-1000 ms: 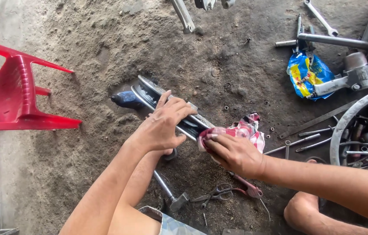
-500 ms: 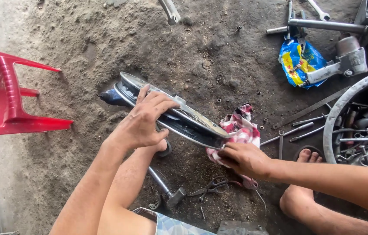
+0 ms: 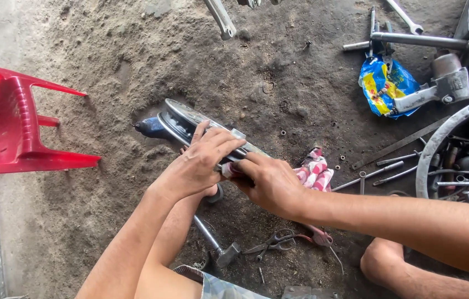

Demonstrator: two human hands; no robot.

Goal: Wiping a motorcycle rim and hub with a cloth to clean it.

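Observation:
A curved, shiny metal rim (image 3: 182, 119) lies tilted on the dirt floor, with a dark blue part (image 3: 148, 128) at its far left end. My left hand (image 3: 198, 163) lies over the rim's middle, fingers curled around it. My right hand (image 3: 267, 182) grips the same rim just to the right, and its fingertips meet the left hand's. A small pale piece (image 3: 227, 169) shows between the two hands. A red and white checked cloth (image 3: 316, 173) lies behind my right hand. The rim's right part is hidden under both hands.
A red plastic chair (image 3: 13, 138) stands at the left. A hammer (image 3: 220, 249) and pliers (image 3: 278, 241) lie near my legs. A round tub (image 3: 431, 152) of tools is at the right, with a blue and yellow packet (image 3: 381, 83), metal rods and wrenches behind it.
My right hand has left the checked cloth and moved left onto the rim, next to my left hand. The left hand stays on the rim.

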